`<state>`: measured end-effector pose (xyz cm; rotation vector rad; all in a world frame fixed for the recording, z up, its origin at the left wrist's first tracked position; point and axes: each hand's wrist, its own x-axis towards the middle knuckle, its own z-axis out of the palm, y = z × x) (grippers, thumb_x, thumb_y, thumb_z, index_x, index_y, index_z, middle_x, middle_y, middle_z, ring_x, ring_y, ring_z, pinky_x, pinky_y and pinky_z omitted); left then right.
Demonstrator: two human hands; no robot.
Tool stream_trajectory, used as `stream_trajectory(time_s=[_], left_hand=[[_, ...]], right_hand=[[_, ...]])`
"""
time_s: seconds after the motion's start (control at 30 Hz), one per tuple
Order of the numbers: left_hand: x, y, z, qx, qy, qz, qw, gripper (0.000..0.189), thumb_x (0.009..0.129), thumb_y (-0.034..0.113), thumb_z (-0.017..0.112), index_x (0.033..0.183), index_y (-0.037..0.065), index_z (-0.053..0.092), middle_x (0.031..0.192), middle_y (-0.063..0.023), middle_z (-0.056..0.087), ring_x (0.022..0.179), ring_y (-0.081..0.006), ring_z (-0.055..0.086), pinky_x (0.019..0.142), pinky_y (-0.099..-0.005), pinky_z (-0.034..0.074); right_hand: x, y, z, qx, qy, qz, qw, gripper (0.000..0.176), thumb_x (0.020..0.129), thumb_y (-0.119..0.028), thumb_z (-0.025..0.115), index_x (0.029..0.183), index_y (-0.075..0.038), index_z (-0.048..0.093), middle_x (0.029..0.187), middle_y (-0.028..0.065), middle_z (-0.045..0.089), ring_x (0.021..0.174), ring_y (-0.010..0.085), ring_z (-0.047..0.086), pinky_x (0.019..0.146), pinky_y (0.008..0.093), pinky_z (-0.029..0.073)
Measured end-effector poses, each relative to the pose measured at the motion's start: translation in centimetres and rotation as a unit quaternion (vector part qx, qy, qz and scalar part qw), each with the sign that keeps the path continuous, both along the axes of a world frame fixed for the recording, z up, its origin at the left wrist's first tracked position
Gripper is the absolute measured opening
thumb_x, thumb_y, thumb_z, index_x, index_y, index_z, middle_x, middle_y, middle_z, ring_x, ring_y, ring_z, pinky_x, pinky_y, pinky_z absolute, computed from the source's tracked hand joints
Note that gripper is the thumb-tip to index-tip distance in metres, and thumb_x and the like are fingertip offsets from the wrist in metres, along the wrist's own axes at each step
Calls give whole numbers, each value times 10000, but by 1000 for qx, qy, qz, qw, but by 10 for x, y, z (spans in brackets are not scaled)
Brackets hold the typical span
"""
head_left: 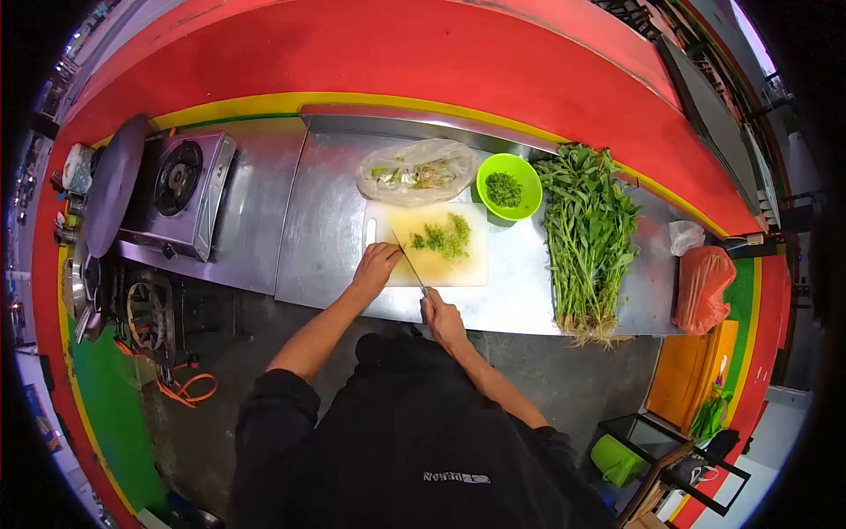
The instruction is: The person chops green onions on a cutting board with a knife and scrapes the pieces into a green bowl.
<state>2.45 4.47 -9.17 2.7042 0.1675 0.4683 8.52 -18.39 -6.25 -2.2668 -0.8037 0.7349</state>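
Note:
My right hand (442,319) is wrapped round the handle of a kitchen knife (409,260), whose blade slants up and left over a white cutting board (472,271). Beside the blade, at the board's left edge, my left hand (379,264) has its fingers bent and pressed together; what lies under them is hidden. Chopped green herbs (451,236) are spread on the board just right of the blade. Behind the board lies a clear plastic bag (418,171) with stems and roots in it. A bright green bowl (532,196) beside it holds more chopped herbs (503,189).
A large bunch of leafy greens (590,234) with roots lies right on the steel counter (330,185). Further right sits a red plastic bag (703,289). A gas stove (179,181) stands left, with a big dark lid (117,185) beside it. A red wall (379,57) rises behind.

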Motion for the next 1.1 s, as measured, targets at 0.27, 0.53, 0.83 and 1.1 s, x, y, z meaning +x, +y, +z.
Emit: stream_trajectory(time_s=[0.27, 0.53, 0.83, 1.1], left_hand=[[0, 2, 1, -28, 4, -7, 1000, 282, 832, 66, 597, 1085, 23, 714, 1130, -113, 692, 1107, -276, 631, 973, -411, 464], [1, 1, 2, -46, -8, 1, 999, 276, 822, 50, 598, 1067, 32, 723, 1129, -97, 702, 1100, -267, 638, 974, -407, 465], [0, 4, -7, -40, -16, -3, 999, 252, 816, 51, 604, 1036, 24, 723, 1084, -101, 706, 1070, -269, 648, 961, -407, 468], [2, 0, 10, -7, 12, 6, 1000, 253, 825, 65, 602, 1043, 26, 723, 1108, -88, 695, 1086, -254, 634, 952, -407, 456]], right_hand=[[5, 24, -8, -16, -47, 19, 999, 350, 1043, -296, 497, 1333, -105, 539, 730, 310, 654, 702, 519, 652, 639, 607, 508], [7, 14, -2, 23, -2, 2, 1000, 338, 1043, -301, 508, 1319, -108, 543, 776, 292, 670, 751, 519, 657, 659, 602, 491], [5, 10, -2, 23, 22, 7, 999, 324, 1049, -304, 505, 1314, -123, 553, 761, 288, 664, 742, 505, 662, 648, 579, 496], [6, 26, -7, -4, -38, 16, 999, 322, 1030, -281, 515, 1296, -101, 547, 708, 313, 645, 684, 531, 640, 629, 625, 496]])
